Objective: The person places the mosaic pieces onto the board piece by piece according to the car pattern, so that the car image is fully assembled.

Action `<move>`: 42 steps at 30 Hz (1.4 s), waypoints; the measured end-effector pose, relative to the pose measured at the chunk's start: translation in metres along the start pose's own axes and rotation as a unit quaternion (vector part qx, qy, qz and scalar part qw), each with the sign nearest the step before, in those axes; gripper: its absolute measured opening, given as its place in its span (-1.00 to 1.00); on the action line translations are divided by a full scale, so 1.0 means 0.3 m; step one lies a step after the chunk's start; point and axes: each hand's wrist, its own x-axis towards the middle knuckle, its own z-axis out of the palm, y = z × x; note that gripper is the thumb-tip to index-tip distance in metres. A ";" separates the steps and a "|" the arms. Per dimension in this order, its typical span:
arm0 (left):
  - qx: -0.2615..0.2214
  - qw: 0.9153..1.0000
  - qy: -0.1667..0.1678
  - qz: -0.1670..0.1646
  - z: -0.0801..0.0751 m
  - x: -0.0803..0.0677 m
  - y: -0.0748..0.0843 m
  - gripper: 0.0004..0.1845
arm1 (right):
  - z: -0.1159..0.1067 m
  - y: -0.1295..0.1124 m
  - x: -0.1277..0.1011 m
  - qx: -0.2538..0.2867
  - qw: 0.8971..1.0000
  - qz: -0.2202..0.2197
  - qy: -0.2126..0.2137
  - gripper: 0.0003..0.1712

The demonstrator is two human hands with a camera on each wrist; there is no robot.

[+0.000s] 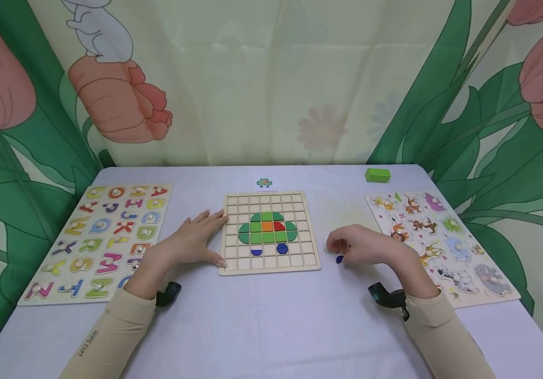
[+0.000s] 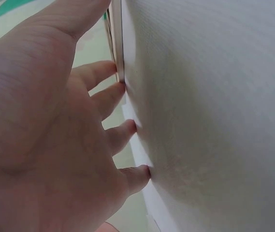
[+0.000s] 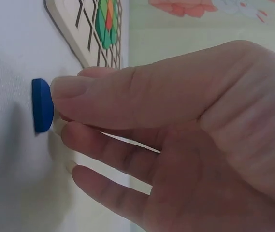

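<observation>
My right hand (image 1: 361, 245) pinches a blue half-circle piece (image 3: 41, 105) between thumb and fingertips, low over the table to the right of the wooden grid board (image 1: 238, 263). The other fingers hang loosely bent. With spread fingers, my left hand (image 1: 188, 239) rests against the board's left edge, its thumb at the lower left corner. On the board, green pieces (image 1: 255, 237) form a rounded shape with orange (image 1: 267, 226) and red (image 1: 278, 226) pieces in it. Below it lie a blue half circle (image 1: 256, 252) and a blue full circle (image 1: 282, 248).
A small picture card (image 1: 264, 182) of a similar shape lies behind the board. An alphabet puzzle (image 1: 70, 258) is at the left and an animal puzzle (image 1: 446, 252) at the right. A green block (image 1: 378, 175) sits at the back right of the table (image 1: 271, 326).
</observation>
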 end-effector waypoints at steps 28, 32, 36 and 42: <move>-0.004 1.000 0.000 -0.001 -0.005 -0.005 0.005 0.28 | 0.040 0.040 0.056 0.014 1.000 -0.002 0.014 -0.80; -0.001 1.000 -0.001 0.000 -0.003 -0.002 0.003 0.29 | 0.043 0.035 0.055 0.010 1.000 0.015 0.015 -0.82; -0.001 1.000 -0.003 -0.001 -0.003 -0.002 0.001 0.29 | 0.045 0.023 0.057 -0.001 1.000 0.026 0.011 -0.82; -0.005 1.000 -0.002 -0.002 -0.006 -0.003 0.003 0.29 | 0.046 0.013 0.060 0.000 1.000 0.030 0.010 -0.83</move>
